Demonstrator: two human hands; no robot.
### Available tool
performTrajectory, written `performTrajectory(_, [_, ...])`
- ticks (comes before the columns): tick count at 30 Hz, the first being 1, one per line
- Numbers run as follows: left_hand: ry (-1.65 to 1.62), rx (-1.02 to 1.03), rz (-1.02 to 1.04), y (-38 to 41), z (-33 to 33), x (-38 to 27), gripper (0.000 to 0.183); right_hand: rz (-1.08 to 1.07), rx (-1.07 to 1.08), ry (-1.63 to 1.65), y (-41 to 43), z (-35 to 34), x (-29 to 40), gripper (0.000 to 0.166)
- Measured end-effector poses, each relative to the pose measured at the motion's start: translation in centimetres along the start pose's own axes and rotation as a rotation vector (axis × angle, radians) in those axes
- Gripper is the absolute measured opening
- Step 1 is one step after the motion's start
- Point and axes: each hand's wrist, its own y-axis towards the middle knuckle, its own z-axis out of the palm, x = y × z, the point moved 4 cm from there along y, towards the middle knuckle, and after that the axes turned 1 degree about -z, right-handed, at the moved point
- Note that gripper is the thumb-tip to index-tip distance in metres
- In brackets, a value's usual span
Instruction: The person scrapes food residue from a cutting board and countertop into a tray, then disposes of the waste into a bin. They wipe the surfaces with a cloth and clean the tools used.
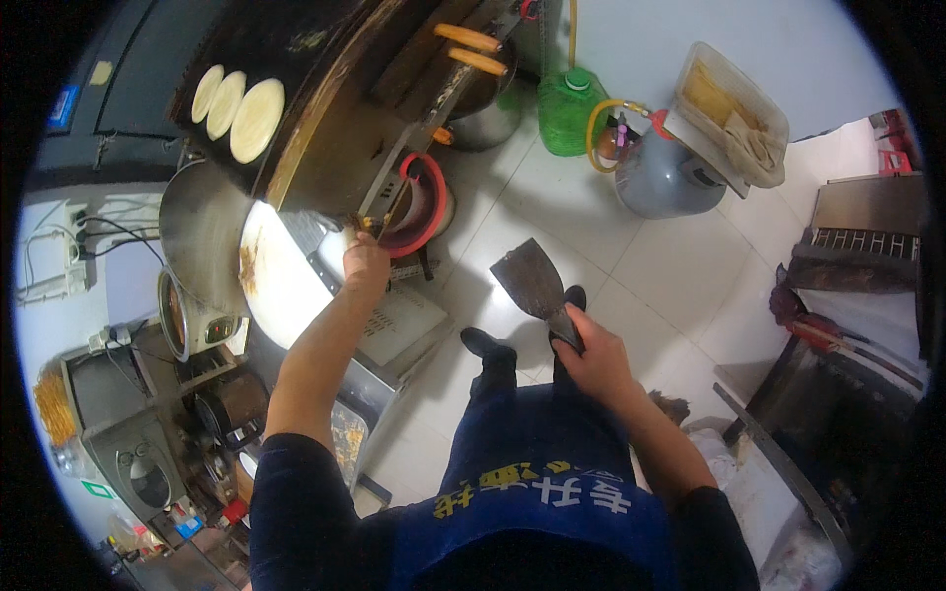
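My right hand grips the dark handle of a broad, stained metal scraper, held over the tiled floor in front of my feet. My left hand reaches to the counter, between a round white board and a red-rimmed bucket. Its fingers are curled by a blurred, pale, shiny item; whether they hold it cannot be made out. A black-handled knife rests on the board close to that hand. Three pale dough rounds lie in a row on the dark griddle.
A metal ledge with wooden handles runs along the griddle front. A large metal pan stands beyond the board. On the floor are a green jug and a grey gas cylinder with a plastic tub on top.
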Motion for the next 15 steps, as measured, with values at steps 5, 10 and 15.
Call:
performTrajectory(5, [0.107, 0.046, 0.013, 1.5, -3.7, 0.1, 0.056, 0.016, -0.085, 0.098, -0.9, 0.4, -3.4, 0.052])
performTrajectory(10, [-0.033, 0.131, -0.009, 1.6, -4.3, 0.4, 0.038, 0.054, -0.026, 0.098, -0.5, 0.1, -2.9, 0.056])
performTrajectory(15, [0.006, 0.044, 0.027, 0.9, -5.8, 0.7, 0.032, 0.062, -0.063, 0.097, 0.1, 0.1, -3.5, 0.056])
